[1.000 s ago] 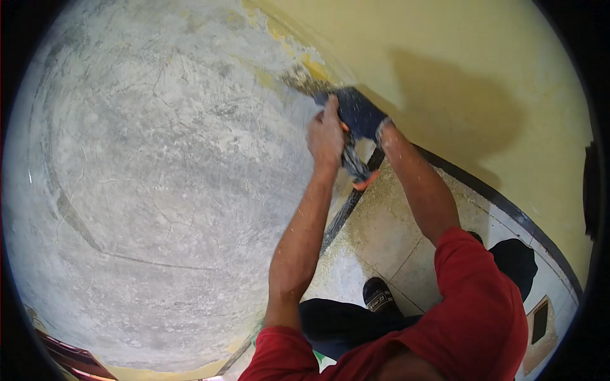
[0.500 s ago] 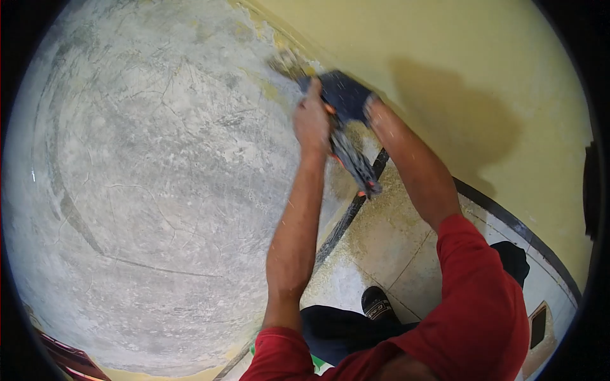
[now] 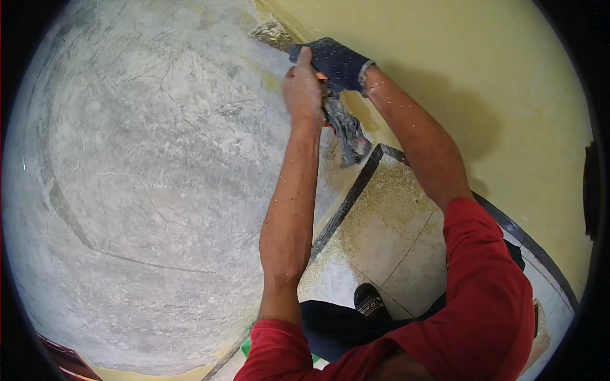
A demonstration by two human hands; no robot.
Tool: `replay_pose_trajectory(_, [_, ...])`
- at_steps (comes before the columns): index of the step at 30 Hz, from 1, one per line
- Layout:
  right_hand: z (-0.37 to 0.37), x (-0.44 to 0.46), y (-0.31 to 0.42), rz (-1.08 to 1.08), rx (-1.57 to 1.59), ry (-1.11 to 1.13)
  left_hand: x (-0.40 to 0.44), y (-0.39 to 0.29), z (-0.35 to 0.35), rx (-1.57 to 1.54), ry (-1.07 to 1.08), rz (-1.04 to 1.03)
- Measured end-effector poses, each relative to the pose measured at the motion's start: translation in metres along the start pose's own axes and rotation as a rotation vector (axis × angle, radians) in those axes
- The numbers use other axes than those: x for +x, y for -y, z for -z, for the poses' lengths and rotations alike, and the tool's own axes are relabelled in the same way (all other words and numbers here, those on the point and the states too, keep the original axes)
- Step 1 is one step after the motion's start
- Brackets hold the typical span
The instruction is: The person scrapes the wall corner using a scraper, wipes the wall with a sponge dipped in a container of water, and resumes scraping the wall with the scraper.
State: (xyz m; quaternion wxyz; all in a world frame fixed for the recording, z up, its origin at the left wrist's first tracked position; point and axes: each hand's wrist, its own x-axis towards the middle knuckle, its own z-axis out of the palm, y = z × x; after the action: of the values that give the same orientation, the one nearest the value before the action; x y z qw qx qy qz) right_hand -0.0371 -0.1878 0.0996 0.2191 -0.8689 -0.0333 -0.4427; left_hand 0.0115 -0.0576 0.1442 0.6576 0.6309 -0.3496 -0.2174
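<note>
Both hands grip a scraper (image 3: 273, 33) near the wall corner. Its broad, pale-flecked metal blade lies against the upper edge of the grey wall. Grey cloth (image 3: 346, 127) is wrapped around the lower part of the tool, with bits of orange showing. My left hand (image 3: 302, 92), bare and dusty, is closed around the handle with its thumb pointing up. Above and to its right, my right hand (image 3: 333, 62) wears a dark blue glove and is closed on the tool close to the blade. The gloved fingers are partly hidden.
The scraped grey wall (image 3: 152, 171) fills the left, and a yellow wall (image 3: 495, 70) meets it at the right. Yellowish flakes cover the floor tiles (image 3: 394, 209) below, beside a dark skirting strip (image 3: 349, 200). A shoe (image 3: 370, 301) stands on the tiles.
Both hands and the scraper have moved upward and slightly left along the corner. The cloth-wrapped end has risen too, uncovering more of the skirting corner.
</note>
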Motion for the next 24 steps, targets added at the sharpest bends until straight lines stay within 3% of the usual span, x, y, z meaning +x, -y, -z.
replay_pose_trajectory(1, [-0.007,-0.005,-0.009,-0.261,0.421,0.09,-0.007,0.006,0.002,0.094,-0.01,0.014])
replay_pose_trajectory(3, [-0.006,-0.029,0.014,0.116,-0.349,-0.051,-0.013,0.025,-0.006,0.166,-0.001,0.004])
replay_pose_trajectory(5, [-0.005,-0.036,0.016,0.03,-0.358,0.013,-0.018,0.045,-0.012,0.154,-0.156,-0.07])
replay_pose_trajectory(6, [-0.005,-0.033,0.015,0.119,-0.379,-0.008,-0.024,0.031,-0.008,0.173,-0.048,0.082])
replay_pose_trajectory(8, [-0.006,-0.031,0.011,0.326,-0.472,-0.042,-0.012,0.027,-0.006,0.1,-0.003,0.072])
replay_pose_trajectory(9, [-0.011,-0.037,0.013,0.319,-0.456,-0.027,-0.013,0.028,-0.004,0.022,0.028,0.06])
replay_pose_trajectory(11, [-0.004,-0.04,0.017,-0.225,-0.039,0.211,-0.024,0.034,-0.005,0.135,-0.006,0.008])
replay_pose_trajectory(12, [-0.009,-0.049,0.018,-0.227,-0.051,0.211,-0.029,0.038,-0.004,0.133,-0.023,0.021])
replay_pose_trajectory(15, [-0.04,-0.079,0.022,0.059,-0.284,-0.191,-0.042,0.061,0.001,0.171,-0.033,0.036])
replay_pose_trajectory(18, [-0.048,-0.069,0.015,0.106,-0.265,-0.16,-0.035,0.058,0.01,0.233,-0.051,0.115])
replay_pose_trajectory(19, [-0.049,-0.066,0.012,0.096,-0.251,-0.157,-0.028,0.055,0.011,0.242,-0.056,0.129])
replay_pose_trajectory(21, [-0.036,-0.042,0.008,-0.041,-0.117,-0.106,-0.023,0.033,0.004,0.198,-0.055,-0.03])
replay_pose_trajectory(22, [-0.037,-0.036,0.001,-0.209,0.22,-0.045,-0.018,0.029,0.006,0.188,-0.031,-0.067])
replay_pose_trajectory(24, [-0.036,-0.049,0.023,-0.198,0.204,-0.058,-0.036,0.025,0.008,0.17,-0.011,0.019])
